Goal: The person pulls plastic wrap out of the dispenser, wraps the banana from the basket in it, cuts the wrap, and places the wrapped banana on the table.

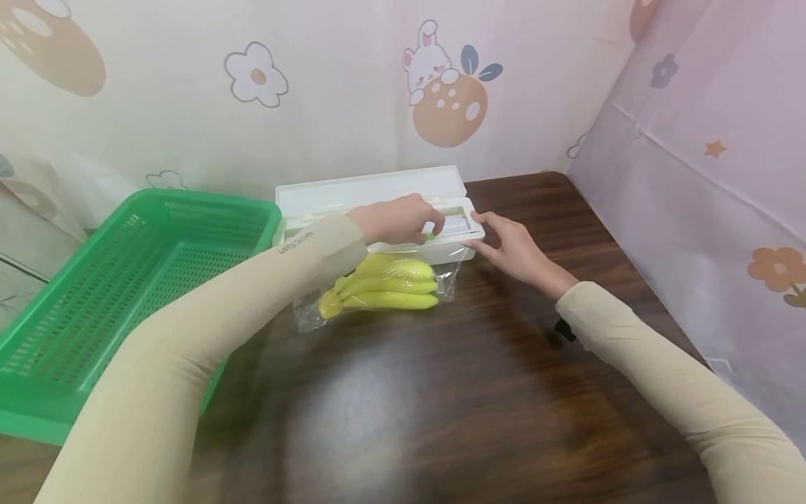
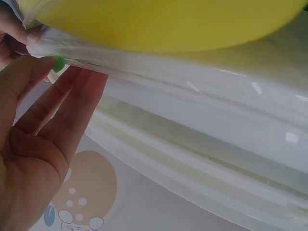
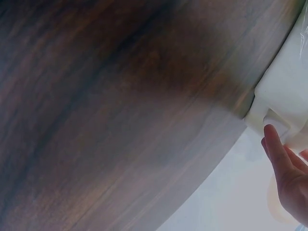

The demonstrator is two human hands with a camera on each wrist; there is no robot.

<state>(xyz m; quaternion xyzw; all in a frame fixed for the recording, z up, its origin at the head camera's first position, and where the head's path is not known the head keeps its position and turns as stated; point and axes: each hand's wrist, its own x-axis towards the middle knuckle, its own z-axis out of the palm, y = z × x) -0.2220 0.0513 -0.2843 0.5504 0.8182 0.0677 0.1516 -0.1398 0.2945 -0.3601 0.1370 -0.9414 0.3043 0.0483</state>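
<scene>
A long white cling film dispenser (image 1: 455, 253) lies near the wall, its lid (image 1: 371, 189) raised at the back. My left hand (image 1: 403, 218) reaches over its front edge and pinches a small green slide cutter (image 2: 58, 63) between thumb and fingers. At the dispenser's right end, my right hand (image 1: 513, 248) grips the corner, thumb at the front and fingers on top; the right wrist view shows this hand (image 3: 288, 178) at that end. Yellow bananas (image 1: 384, 287) lie just in front under clear film (image 1: 308, 318), which runs up to the dispenser's edge.
A green plastic basket (image 1: 242, 204) with slotted walls stands on the left. The dark wooden table (image 1: 478, 392) stretches in front. Patterned cloth (image 1: 340, 84) hangs behind and along the right side.
</scene>
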